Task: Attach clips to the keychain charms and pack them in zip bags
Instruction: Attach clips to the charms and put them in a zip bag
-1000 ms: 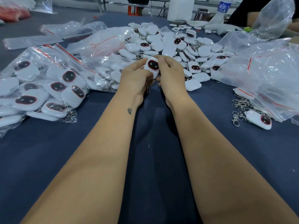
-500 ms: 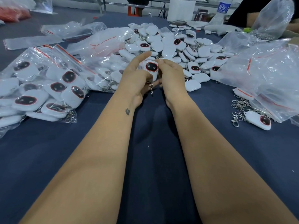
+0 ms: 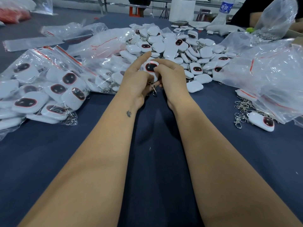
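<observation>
Clipping step: left hand (image 3: 136,82) and right hand (image 3: 170,72) both pinch one charm (image 3: 150,68), clip (image 3: 153,89) dangling. Next probably bagging.

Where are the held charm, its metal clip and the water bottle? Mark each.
held charm (image 3: 150,67), head view, dark face panel.
metal clip (image 3: 154,90), head view, hanging clasp body.
water bottle (image 3: 226,7), head view, blue label.

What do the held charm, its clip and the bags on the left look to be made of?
Charm: likely hard plastic, smooth glossy white shell, dark shiny face panel with a red rim.
Clip: metal by its silvery glint, hanging below the charm.
Bags: thin clear plastic film, crinkled and reflective, with red zip strips.
</observation>
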Available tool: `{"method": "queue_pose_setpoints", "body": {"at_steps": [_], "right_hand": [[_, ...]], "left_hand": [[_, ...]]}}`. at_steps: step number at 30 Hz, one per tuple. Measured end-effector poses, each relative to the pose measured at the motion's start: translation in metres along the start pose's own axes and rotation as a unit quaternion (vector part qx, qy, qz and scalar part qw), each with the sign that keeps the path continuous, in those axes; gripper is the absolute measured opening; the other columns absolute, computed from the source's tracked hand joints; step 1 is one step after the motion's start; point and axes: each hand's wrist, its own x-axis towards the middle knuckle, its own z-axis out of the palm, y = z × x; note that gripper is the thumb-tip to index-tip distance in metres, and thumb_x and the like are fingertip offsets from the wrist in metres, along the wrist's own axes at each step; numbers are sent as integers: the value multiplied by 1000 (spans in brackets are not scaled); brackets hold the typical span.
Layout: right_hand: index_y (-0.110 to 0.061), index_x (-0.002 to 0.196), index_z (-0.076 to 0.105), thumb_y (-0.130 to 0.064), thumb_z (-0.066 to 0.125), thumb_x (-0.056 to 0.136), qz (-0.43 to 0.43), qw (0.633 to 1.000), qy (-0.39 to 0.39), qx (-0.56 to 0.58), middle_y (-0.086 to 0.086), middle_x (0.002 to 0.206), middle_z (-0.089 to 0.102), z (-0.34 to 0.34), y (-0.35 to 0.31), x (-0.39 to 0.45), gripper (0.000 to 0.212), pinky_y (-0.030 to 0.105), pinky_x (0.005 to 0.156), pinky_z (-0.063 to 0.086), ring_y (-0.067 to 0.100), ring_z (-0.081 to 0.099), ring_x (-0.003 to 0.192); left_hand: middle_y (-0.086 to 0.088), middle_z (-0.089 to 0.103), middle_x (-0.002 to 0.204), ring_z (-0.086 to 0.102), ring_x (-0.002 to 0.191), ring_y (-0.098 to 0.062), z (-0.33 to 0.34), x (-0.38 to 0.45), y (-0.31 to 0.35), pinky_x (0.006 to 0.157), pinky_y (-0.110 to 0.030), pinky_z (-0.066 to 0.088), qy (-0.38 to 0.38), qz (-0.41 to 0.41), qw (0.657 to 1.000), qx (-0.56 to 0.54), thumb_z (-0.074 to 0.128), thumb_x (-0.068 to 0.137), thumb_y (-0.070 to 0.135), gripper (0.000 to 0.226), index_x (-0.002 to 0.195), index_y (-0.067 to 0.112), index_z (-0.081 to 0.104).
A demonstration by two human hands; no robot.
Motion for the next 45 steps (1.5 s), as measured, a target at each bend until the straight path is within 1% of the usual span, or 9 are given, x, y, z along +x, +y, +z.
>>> {"method": "queue_pose_setpoints", "body": {"at_steps": [4,9,14,18,22,27,32,36,45], "right_hand": [[-18,87,75,-2,57,84,-5,1000,5,-17,-4,75,71,1,2,2,24,15,53,45,4,61,61],[-20,89,74,-4,57,84,4,999,-1,-34,-1,78,69,2,5,3,24,18,54,46,6,61,63],[-19,85,74,-7,58,82,1,998,3,-63,-1,79,69,3,7,5,19,31,73,49,15,61,78],[-18,85,73,-8,60,84,2,998,0,-67,7,88,73,4,6,5,17,41,86,54,23,67,89],[-18,87,73,-5,57,85,13,997,0,-71,12,97,74,4,5,5,21,45,91,54,32,68,102],[-22,79,73,-4,56,83,14,998,2,-69,6,88,74,4,4,4,25,44,88,55,24,68,89],[-23,80,73,-8,61,83,10,997,7,-74,6,88,74,4,5,4,20,43,89,55,26,69,93],[-22,82,73,-5,58,85,9,997,4,-75,5,86,73,4,5,4,23,43,89,55,19,67,86],[-21,81,73,-7,60,84,6,997,12,-81,5,79,68,4,6,5,19,43,82,55,18,62,77]], "left_hand": [[-7,65,102,70,63,-12,-1,0,1,58,-23,55,-18,-14,1000,-3,32,82,-21,67,133,15,56],[-5,66,99,65,62,-10,0,-1,1,58,-22,54,-25,-16,1000,6,33,84,-18,57,112,23,61],[-5,64,75,61,50,-11,-2,-3,4,54,-25,54,-26,-28,997,-64,28,82,-13,47,99,14,63],[-11,64,89,63,69,-21,-3,-2,4,64,-31,58,-19,-41,995,-86,31,86,-7,41,100,12,65],[-12,64,91,64,64,-21,-1,-3,5,57,-29,56,-17,-48,995,-87,32,88,-6,38,98,11,64],[-10,67,85,66,63,-21,-1,-4,4,57,-30,56,-15,-43,996,-83,34,89,-5,37,97,12,65],[-3,70,69,67,60,-16,0,-4,4,57,-28,57,-5,-34,997,-66,34,90,-6,38,96,14,66],[-1,69,63,66,55,-12,1,-6,5,51,-25,54,-9,-29,997,-70,39,91,-5,33,97,14,65],[1,68,61,63,52,-7,2,-2,4,50,-23,52,-4,-11,999,-32,44,91,-8,32,95,15,65]]}}
